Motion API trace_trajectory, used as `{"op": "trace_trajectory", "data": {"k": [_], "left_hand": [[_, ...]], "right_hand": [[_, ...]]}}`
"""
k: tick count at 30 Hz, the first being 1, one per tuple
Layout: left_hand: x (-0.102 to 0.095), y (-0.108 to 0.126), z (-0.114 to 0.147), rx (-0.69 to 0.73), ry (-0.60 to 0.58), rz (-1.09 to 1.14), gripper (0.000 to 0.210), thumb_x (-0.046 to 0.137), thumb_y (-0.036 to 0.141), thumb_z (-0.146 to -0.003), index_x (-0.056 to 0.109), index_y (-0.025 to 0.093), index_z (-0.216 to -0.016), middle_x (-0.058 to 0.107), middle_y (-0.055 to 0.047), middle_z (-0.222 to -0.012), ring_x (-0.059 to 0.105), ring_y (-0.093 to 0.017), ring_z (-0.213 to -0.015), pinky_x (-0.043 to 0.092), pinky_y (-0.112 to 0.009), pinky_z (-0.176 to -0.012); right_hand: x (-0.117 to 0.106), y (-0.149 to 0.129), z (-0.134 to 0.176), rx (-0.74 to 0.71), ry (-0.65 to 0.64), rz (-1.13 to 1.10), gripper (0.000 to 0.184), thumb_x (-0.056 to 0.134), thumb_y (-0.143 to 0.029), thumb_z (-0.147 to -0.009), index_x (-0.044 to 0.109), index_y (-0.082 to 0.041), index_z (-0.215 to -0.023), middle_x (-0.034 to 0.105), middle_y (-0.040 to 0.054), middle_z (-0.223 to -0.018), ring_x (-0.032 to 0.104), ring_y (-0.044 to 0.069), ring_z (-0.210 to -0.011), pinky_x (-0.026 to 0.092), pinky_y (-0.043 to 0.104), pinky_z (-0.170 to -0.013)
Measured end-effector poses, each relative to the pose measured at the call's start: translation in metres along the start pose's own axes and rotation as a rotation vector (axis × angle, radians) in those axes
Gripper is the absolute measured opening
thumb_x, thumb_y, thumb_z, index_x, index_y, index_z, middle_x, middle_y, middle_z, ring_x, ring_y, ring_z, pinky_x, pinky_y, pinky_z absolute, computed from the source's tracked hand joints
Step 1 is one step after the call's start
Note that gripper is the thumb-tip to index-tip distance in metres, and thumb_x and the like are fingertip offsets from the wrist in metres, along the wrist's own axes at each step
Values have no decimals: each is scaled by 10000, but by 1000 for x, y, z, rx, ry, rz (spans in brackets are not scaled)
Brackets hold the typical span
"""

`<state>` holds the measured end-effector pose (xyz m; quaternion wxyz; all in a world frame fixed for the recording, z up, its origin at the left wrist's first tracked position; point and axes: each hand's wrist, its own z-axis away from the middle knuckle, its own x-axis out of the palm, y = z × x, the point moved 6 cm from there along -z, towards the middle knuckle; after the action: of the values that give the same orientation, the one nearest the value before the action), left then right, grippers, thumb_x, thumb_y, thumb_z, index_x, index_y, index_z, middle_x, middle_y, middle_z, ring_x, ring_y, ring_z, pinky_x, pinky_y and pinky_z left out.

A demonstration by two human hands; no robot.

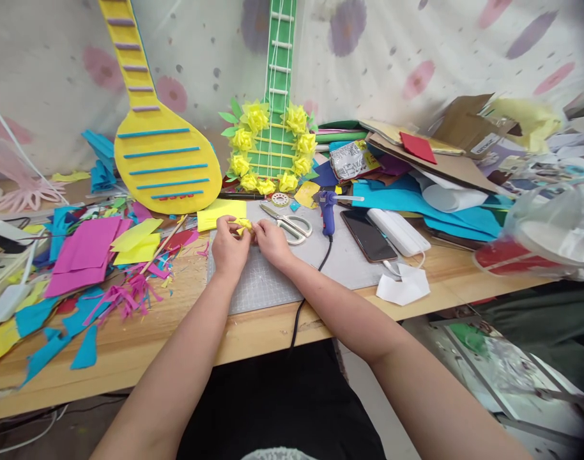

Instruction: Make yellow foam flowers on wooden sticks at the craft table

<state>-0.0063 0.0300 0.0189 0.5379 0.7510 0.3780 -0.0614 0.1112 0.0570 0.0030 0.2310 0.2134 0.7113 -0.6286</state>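
My left hand [230,249] and my right hand [271,243] meet over the grey cutting mat [263,287]. Between their fingertips they pinch a small piece of yellow crepe paper [244,223], partly hidden by the fingers. Behind my left hand lies a flat sheet of yellow paper [210,218]. White-handled scissors [299,231] rest just beyond my right hand. Farther right, a purple glue gun [327,214] stands on the mat with its black cord trailing to the table edge. At the back leans a green paper instrument [277,144] ringed with yellow paper flowers [255,117].
A yellow paper instrument [170,160] leans at the back left. Magenta paper [84,252] and blue scraps [85,348] cover the left side. A phone [367,235] and white power bank [400,231] lie right of the glue gun. Cardboard [436,160] and a plastic-covered tub [522,252] stand farther right.
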Motion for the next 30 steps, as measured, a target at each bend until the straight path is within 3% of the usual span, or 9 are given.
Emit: {"op": "trace_trajectory", "data": {"k": [6,14,30], "left_hand": [[-1,-3,0,-18,29,12,295,586,204,-680,410,222,-916,611,5,-781,595,-150,-723,433,-276,-673],[6,-12,0,-60,72,250,334,611,167,-648,354,229,-853,530,24,-733,580,-126,-717,463,-258,-687],[15,-28,0,-241,82,523,322,574,134,-658,324,223,-840,513,26,-771,582,-100,-717,490,-246,-678]], "right_hand": [[1,-7,4,-81,20,176,279,346,-321,-910,570,-168,-845,638,32,-780,556,133,-722,351,229,-638],[4,-16,10,-121,19,348,327,287,-325,-930,561,-147,-921,648,85,-886,583,165,-794,364,251,-673],[5,-20,14,-202,-1,122,231,340,-277,-907,533,-164,-966,652,51,-902,584,149,-836,388,246,-729]]}}
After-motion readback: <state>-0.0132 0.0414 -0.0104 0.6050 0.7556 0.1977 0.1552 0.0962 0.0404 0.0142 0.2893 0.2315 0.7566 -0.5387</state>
